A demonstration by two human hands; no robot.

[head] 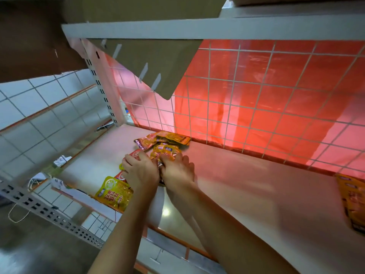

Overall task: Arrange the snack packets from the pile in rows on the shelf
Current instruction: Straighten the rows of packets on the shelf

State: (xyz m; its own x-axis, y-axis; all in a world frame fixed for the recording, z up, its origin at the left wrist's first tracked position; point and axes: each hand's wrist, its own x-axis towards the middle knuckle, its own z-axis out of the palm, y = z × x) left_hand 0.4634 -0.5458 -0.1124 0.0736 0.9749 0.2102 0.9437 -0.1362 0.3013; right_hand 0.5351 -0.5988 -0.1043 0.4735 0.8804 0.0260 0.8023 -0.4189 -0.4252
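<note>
My left hand (pixel 141 171) lies flat on the pile (pixel 164 142). My right hand (pixel 177 171) curls round a yellow packet (pixel 165 152). I'd lift just that one.

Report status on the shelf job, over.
Both down on snack packets: left grip, right grip, hold unclear. One yellow packet at shelf front edge. Nothing blocking.
</note>
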